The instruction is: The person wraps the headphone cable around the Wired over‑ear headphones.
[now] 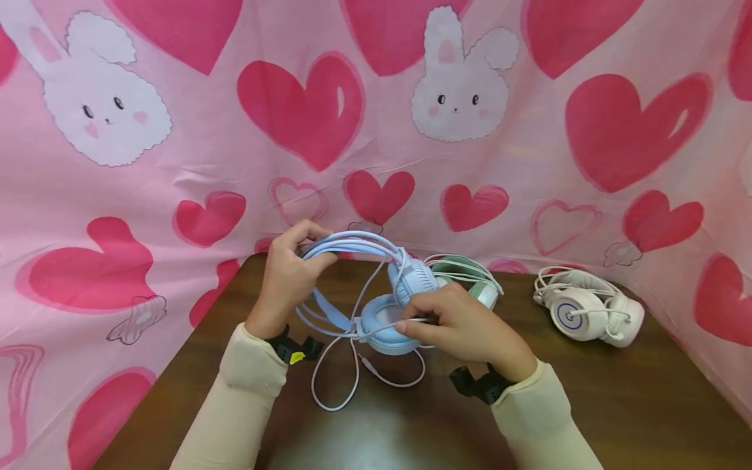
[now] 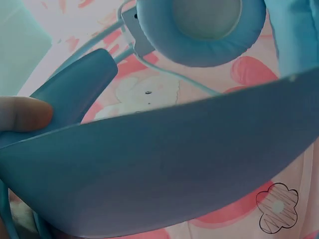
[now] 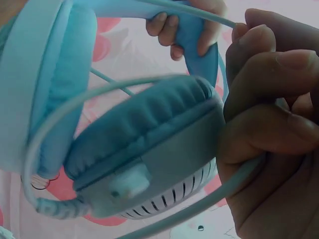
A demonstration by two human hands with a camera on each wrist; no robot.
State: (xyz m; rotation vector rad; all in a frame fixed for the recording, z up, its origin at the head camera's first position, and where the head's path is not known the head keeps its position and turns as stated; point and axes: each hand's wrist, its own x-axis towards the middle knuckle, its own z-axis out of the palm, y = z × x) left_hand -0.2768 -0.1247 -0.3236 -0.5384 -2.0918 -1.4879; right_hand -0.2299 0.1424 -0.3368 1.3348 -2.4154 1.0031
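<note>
My left hand [image 1: 281,277] grips the headband of the light blue headphones [image 1: 384,344], holding them up at the middle of the table. Both padded ear cups hang to the right of that hand, one above the other. In the left wrist view the wide headband [image 2: 159,174] fills the lower half, with the thumb [image 2: 30,114] on it. A thin cable [image 1: 355,372] loops below the ear cups. My right hand [image 1: 470,326] pinches a stretch of this cable beside the lower cup; in the right wrist view the curled fingers [image 3: 269,84] hold it close by the ear cup [image 3: 149,134].
Green and white headphones [image 1: 484,292] lie behind my right hand, partly hidden by it. White headphones [image 1: 578,313] with their cable wrapped round them sit at the right on the brown table [image 1: 634,405]. A pink curtain [image 1: 376,150] with hearts and rabbits hangs behind.
</note>
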